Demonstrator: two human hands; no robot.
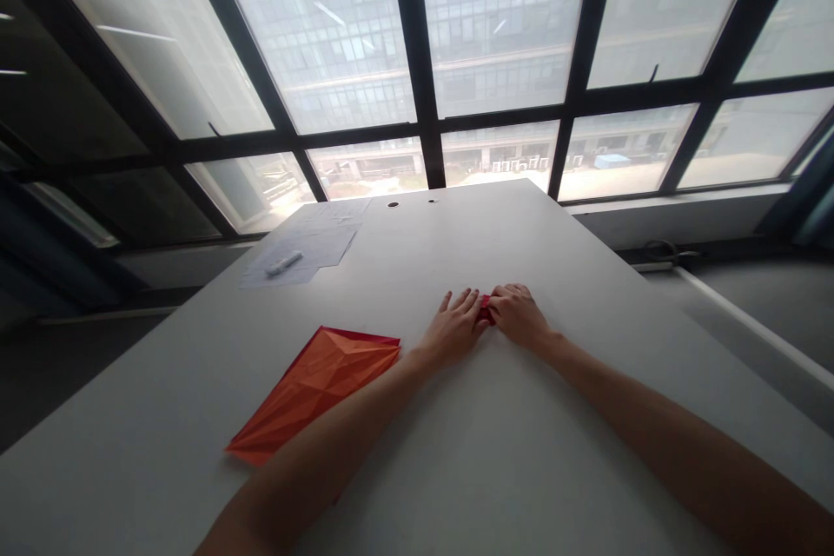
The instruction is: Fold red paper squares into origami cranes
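Small bit of folded red paper (486, 309) sits on the table (618, 321) between my hands: left hand (453, 328) lies open and splayed just beside it, right hand (518, 315) is curled over its edge, can't tell if it's actually pinching. Creased orange sheet (319, 391) lies off to the left.

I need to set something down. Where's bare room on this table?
Bare tabletop lies past the left hand and right hand, between the paper sheets and the right edge, and between the left forearm and right forearm. Crowded at the hands, around a small red folded paper, and where the orange creased sheet meets the left forearm.
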